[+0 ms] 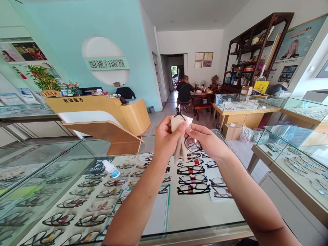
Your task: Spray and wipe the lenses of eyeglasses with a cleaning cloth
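Observation:
Above the glass counter, my left hand [166,136] is closed around a pale beige cloth [180,152], the thumb pressing it over one lens of a pair of eyeglasses [192,145]. The fingers of my right hand [206,139] pinch the same dark-rimmed glasses near the bridge. One round lens hangs uncovered below that hand; the cloth hides the other, apart from a bit of dark rim at the top. A small white dropper bottle [112,169] with a blue label lies or stands tilted on the counter to the left, with a clear round cap [125,187] near it.
Under the glass top [202,213] lie rows of eyeglasses [193,169]. Glass display cases [294,150] stand to the right, a curved wooden reception desk [102,112] to the left. At the back a person [185,89] sits by a dark table, near a tall shelf [253,51].

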{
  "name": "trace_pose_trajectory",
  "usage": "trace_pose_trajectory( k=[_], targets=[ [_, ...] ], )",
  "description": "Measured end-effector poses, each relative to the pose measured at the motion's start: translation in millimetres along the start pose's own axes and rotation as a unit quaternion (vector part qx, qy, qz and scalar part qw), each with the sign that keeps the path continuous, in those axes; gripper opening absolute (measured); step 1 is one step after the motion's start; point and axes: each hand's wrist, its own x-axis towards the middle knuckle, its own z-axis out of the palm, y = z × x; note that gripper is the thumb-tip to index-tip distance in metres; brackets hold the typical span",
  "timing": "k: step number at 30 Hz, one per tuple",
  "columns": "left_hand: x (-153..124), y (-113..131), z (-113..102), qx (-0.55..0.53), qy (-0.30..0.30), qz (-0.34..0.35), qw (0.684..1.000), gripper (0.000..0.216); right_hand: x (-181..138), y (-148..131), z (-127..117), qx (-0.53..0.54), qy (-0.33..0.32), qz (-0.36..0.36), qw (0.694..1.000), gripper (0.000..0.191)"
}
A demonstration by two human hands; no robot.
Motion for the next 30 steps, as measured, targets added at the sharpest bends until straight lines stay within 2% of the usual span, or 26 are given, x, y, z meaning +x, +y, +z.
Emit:
trace_pose_trajectory(
  k=[4, 7, 9, 13, 16, 18, 23, 27, 30],
  targets=[
    [-5, 4, 5, 0.035, 0.05, 0.028, 0.998, 0.039, -1, 5, 5, -0.01, -0.048, 0.007, 0.999, 0.041],
    [-4, 7, 2, 0.035, 0.055, 0.022, 0.998, 0.043, -1, 6, 3, -0.019, -0.048, 0.017, 0.999, 0.039],
    [0, 9, -5, 0.024, 0.018, -0.001, 1.0, 0.045, -1, 4, -1, -0.02, -0.034, 0.005, 0.999, 0.036],
    [10, 14, -21, -0.005, -0.109, -0.059, 0.992, 0.04, -1, -6, -11, -0.027, 0.004, -0.012, 1.0, 0.033],
    [11, 13, -22, -0.031, -0.146, -0.069, 0.986, 0.044, -1, -11, -12, -0.005, 0.013, 0.002, 1.0, 0.034],
    [9, 10, -16, -0.032, -0.124, -0.047, 0.991, 0.047, -2, -9, -10, 0.011, 0.013, 0.005, 1.0, 0.036],
    [3, 4, -5, 0.016, -0.015, 0.022, 1.0, 0.038, 0, 9, 2, 0.016, -0.021, 0.017, 0.999, 0.041],
    [8, -3, -9, 0.025, 0.025, 0.021, 0.999, 0.048, 3, 10, 1, -0.025, -0.025, -0.007, 0.999, 0.04],
    [17, -7, -17, 0.012, 0.044, 0.023, 0.999, 0.05, 2, 1, -8, -0.075, 0.015, -0.046, 0.996, 0.036]
  ],
)
